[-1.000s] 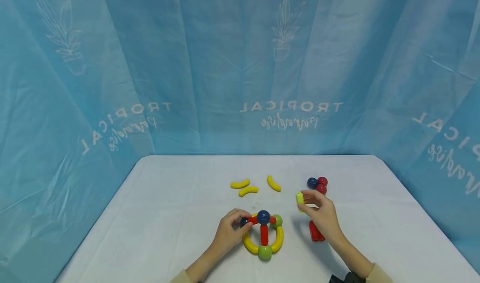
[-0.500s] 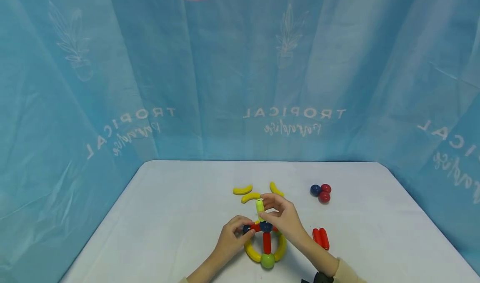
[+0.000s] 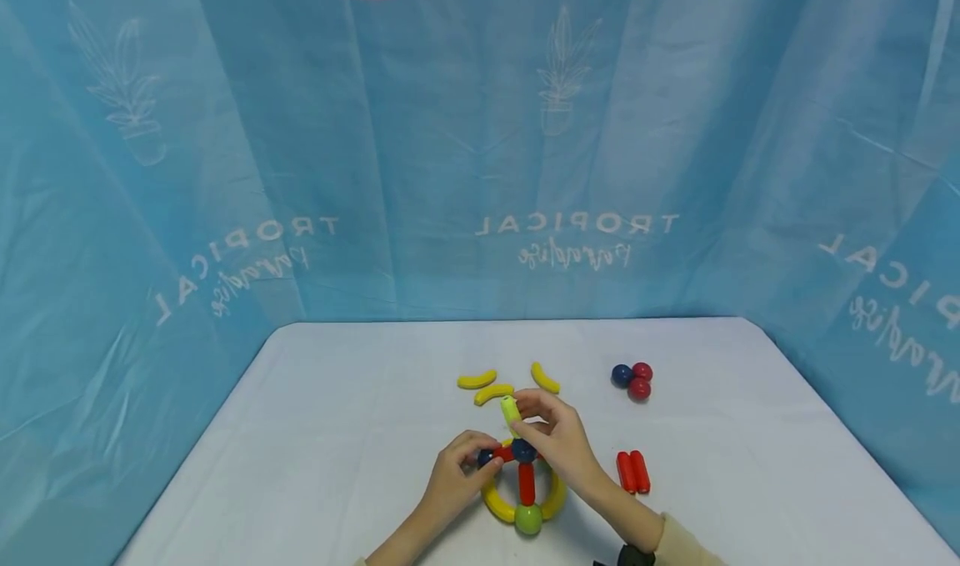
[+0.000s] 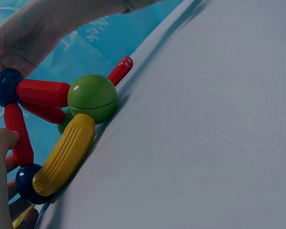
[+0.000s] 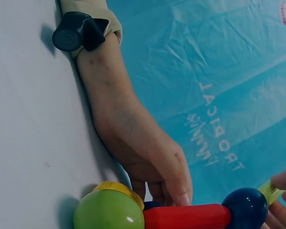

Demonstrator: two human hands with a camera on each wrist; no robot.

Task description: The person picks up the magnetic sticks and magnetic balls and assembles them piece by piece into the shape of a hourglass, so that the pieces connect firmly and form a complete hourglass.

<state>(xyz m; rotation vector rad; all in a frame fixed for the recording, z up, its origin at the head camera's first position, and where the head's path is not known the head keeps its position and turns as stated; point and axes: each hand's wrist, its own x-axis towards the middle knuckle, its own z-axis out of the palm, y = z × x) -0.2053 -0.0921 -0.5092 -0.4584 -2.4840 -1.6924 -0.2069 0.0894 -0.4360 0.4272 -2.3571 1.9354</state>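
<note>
A frame of balls and rods stands on the table: curved yellow rods (image 3: 553, 497) form its base ring, and straight red rods (image 3: 527, 484) rise to a blue ball (image 3: 523, 450) on top. At its left side my left hand (image 3: 452, 476) grips a red rod near a lower blue ball (image 4: 29, 183), thumb on the rod. My right hand (image 3: 561, 443) pinches a short yellow-green rod (image 3: 510, 409), upright and slightly tilted. Its lower end meets the top blue ball in the right wrist view. Green balls (image 3: 528, 519) join the base; one is mostly hidden.
Several curved yellow rods (image 3: 477, 380) lie behind the frame. One blue ball (image 3: 622, 375) and two red balls (image 3: 640, 389) sit together at the back right. Two red rods (image 3: 633, 472) lie side by side right of the frame. A blue printed curtain (image 3: 450, 149) hangs behind the white table (image 3: 360, 399).
My right hand has carried the yellow-green rod leftward from beside the red rods to the frame's top blue ball. The left hand keeps its grip at the frame's left side.
</note>
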